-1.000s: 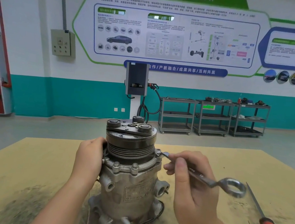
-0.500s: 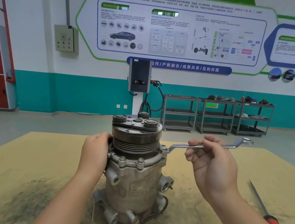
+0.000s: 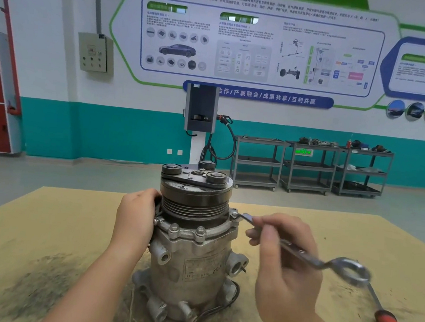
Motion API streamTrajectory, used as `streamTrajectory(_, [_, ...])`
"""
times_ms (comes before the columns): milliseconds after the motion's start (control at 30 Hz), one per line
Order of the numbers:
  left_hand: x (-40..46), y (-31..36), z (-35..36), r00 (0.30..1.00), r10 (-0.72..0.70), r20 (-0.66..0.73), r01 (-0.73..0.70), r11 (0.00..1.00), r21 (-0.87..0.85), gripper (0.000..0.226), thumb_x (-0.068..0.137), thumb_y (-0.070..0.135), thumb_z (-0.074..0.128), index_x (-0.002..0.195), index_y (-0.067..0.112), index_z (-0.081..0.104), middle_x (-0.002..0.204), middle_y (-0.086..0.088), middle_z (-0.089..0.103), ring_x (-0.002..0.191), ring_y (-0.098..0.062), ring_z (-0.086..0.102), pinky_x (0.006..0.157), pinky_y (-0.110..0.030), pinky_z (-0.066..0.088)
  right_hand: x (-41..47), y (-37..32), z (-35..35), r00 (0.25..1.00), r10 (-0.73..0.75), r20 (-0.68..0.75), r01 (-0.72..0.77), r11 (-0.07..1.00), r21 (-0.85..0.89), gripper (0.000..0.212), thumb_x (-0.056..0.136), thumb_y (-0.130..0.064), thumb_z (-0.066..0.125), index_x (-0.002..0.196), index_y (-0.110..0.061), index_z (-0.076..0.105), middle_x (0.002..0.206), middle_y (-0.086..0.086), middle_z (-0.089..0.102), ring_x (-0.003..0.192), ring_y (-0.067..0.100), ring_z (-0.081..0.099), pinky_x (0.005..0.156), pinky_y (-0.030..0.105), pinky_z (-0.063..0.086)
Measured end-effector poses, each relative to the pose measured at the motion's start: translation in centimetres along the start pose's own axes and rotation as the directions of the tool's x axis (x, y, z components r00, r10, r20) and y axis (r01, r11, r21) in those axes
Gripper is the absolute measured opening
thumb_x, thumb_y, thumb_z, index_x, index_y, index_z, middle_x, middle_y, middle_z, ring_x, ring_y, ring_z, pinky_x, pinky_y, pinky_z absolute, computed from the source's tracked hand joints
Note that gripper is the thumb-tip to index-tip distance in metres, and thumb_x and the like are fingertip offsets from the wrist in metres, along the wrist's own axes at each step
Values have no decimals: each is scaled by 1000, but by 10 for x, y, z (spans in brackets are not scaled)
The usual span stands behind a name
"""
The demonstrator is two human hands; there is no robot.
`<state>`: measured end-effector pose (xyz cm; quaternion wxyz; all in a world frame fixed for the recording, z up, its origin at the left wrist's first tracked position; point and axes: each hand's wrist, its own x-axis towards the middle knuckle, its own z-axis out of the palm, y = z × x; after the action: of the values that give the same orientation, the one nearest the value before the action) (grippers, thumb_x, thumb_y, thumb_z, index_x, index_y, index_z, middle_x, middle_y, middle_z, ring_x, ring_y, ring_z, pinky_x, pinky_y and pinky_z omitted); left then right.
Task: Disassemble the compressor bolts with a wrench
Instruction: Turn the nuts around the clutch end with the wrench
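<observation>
Wrench (image 3: 301, 253) swung back down toward viewer, r. hand (image 3: 284, 264) pinching it, l. hand (image 3: 135, 221) gripping compressor (image 3: 192, 256)

Teal-banded white wall (image 3: 55, 126), grey shelf carts (image 3: 308, 166).
</observation>
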<state>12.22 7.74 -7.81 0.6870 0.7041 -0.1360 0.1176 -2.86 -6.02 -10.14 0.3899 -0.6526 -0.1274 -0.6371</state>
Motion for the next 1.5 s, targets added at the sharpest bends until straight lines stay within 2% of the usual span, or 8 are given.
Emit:
streamTrajectory(133, [-2, 1, 0, 1000, 2, 26, -1, 1000, -15, 35, 93, 10, 44, 76, -19, 55, 74, -22, 56, 71, -22, 44, 60, -36, 33, 11, -6, -4, 999, -36, 25, 34, 998, 53, 14, 100, -31, 47, 106, -40, 56, 92, -8, 66, 74, 16, 68, 66, 29, 57])
streamTrajectory(267, [-2, 1, 0, 1000, 9, 22, -9, 1000, -27, 35, 93, 10, 44, 75, -18, 55, 73, -25, 56, 70, -22, 44, 59, -35, 32, 28, -9, -10, 888, 433, -156, -351, 857, 377, 15, 95, -8, 41, 98, -21, 49, 73, 9, 69, 56, 23, 64, 57, 26, 53])
streamTrajectory(400, [0, -1, 0, 1000, 4, 29, -3, 1000, -29, 33, 91, 11, 45, 71, -14, 55, 72, -18, 53, 71, -21, 42, 60, -36, 31, 35, -4, -14, 753, 643, -137, -502, 697, 513, 22, 97, 5, 32, 92, -13, 44, 62, 10, 66, 48, 22, 59, 49, 25, 49])
streamTrajectory(667, [1, -2, -1, 998, -24, 49, 26, 999, -37, 31, 92, 13, 46, 71, -7, 57, 74, -17, 51, 72, -22, 41, 65, -39, 31, 51, 8, -19, 591, 801, 101, -682, 429, 592, 14, 94, 1, 36, 91, -6, 47, 63, 12, 66, 48, 21, 58, 46, 26, 49])
streamTrajectory(933, [2, -1, -3, 987, -73, 141, 80, 996, -46, 38, 95, 26, 49, 78, -6, 62, 78, -25, 59, 70, -22, 49, 57, -33, 33, 25, 3, -10, 823, 555, -124, -445, 764, 468, 24, 91, 1, 40, 80, -15, 56, 65, 12, 66, 49, 25, 59, 49, 26, 49])
streamTrajectory(1100, [2, 2, -4, 991, -55, 123, 60, 997, -39, 40, 94, 21, 49, 76, -14, 57, 75, -24, 57, 71, -21, 45, 60, -35, 31, 5, -7, -1, 994, 80, -73, -70, 989, 131, 25, 90, -13, 50, 91, -31, 66, 83, -3, 67, 64, 19, 64, 60, 27, 53])
streamTrajectory(1367, [-1, 5, -4, 995, -24, 97, 24, 1000, 1, 39, 95, 15, 47, 80, -20, 54, 87, -37, 59, 71, -22, 46, 60, -36, 33, 7, -16, -4, 964, -141, 225, 182, 968, -174, 23, 100, -28, 46, 118, -20, 57, 94, -11, 57, 81, 3, 59, 70, 11, 47])
streamTrajectory(1500, [-2, 6, -3, 996, -37, 86, 34, 999, 31, 38, 95, 16, 46, 81, -19, 55, 86, -36, 60, 70, -23, 45, 58, -35, 31, 21, -21, -4, 991, -100, 93, 106, 992, -66, 17, 98, -24, 48, 113, -19, 55, 89, -4, 66, 79, 9, 66, 68, 21, 55])
